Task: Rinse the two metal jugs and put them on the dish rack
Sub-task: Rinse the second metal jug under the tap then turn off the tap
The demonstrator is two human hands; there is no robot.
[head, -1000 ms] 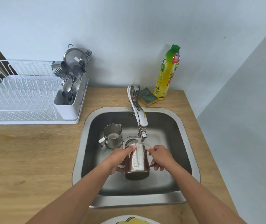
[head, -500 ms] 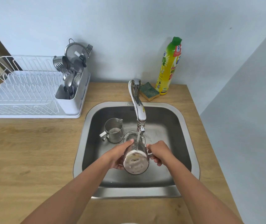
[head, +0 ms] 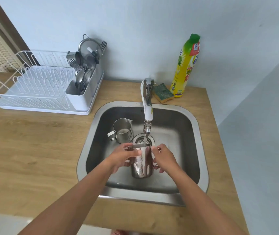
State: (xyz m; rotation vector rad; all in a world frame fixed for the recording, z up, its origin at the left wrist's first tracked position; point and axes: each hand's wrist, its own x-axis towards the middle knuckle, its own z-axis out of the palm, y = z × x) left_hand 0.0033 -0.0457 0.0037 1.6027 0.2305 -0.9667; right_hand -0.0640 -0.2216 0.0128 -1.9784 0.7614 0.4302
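Steel jug [head: 141, 164] one sits under the tap's [head: 147, 106] stream, my left hand [head: 123, 156] gripping its body, my right hand [head: 165, 158] closed on its handle. I judge rinsing underway; second jug [head: 123, 130] waits in the sink's [head: 201, 133] far-left corner, dish rack [head: 39, 85] holds neither.

A: From where does the one view look?

B: From the person's head, forward and steeply down over the sink [head: 91, 133], facing the pale wall [head: 135, 22].

A: How near?

B: Near; both forearms enter from the bottom edge. The wide lens also takes in the dish rack [head: 39, 85] at far left.
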